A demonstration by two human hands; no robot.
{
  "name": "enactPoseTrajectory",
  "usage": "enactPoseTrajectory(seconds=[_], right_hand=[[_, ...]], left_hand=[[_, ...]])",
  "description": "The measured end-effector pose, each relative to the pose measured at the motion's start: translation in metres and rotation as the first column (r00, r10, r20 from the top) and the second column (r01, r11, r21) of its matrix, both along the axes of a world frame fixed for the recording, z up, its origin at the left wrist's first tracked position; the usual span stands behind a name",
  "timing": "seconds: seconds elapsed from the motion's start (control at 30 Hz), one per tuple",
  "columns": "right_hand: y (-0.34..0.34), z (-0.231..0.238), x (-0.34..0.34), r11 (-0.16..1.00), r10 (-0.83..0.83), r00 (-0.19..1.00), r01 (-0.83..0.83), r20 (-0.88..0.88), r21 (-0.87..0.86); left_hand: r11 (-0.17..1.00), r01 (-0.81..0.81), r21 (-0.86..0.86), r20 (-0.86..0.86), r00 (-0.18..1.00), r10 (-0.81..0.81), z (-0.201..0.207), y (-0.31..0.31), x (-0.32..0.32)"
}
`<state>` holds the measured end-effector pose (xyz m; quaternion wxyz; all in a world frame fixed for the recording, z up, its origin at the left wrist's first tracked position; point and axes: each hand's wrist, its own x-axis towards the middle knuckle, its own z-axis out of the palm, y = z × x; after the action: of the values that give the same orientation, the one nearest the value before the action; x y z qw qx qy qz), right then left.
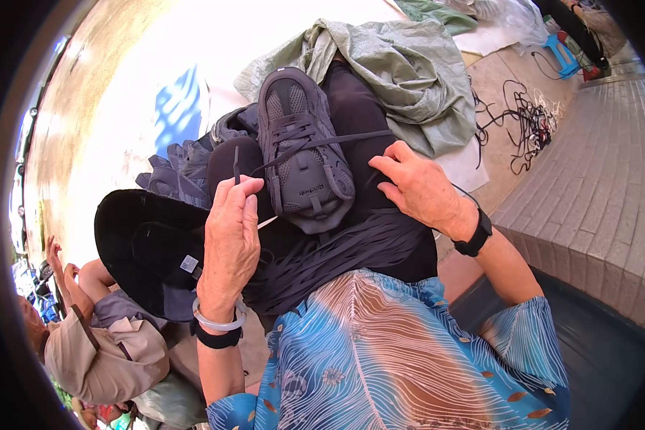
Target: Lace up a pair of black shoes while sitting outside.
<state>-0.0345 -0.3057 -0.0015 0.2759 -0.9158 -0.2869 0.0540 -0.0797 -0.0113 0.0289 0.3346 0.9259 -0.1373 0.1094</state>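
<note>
A dark grey sneaker (307, 150) lies on my lap with its toe pointing away from me. Its dark flat shoelace (351, 137) crosses the laced front and stretches right, toward my right hand. Left of the shoe, my left hand (231, 236) pinches a lace, whose tip stands up above the fingers. My right hand (424, 188) is over my right thigh, thumb and fingers curled toward each other; a dark thing between them blends into the black trousers. A bundle of dark flat laces (337, 251) lies across my lap, below the heel.
More dark shoes (183, 172) are piled beyond my left knee, near a black cap-like piece (147, 251). A grey-green sheet (408, 79) lies ahead. Tangled laces (530, 125) lie on the floor, beside a tiled ledge (588, 193). Another person (107, 351) sits at left.
</note>
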Motion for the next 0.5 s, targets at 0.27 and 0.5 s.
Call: enactPoseTrajectory(seconds=[0.27,0.5], right_hand=[[0.010,-0.011,-0.002,0.974,0.210,0.978,-0.207,0.021,-0.096],[0.011,-0.012,0.014,0.980,0.018,1.000,-0.020,0.007,0.197]], left_hand=[[0.866,-0.330,-0.377,-0.513,0.852,0.101,0.009,-0.010,-0.005],[0.746,-0.456,-0.485,-0.662,0.749,0.027,0.002,-0.012,0.005]])
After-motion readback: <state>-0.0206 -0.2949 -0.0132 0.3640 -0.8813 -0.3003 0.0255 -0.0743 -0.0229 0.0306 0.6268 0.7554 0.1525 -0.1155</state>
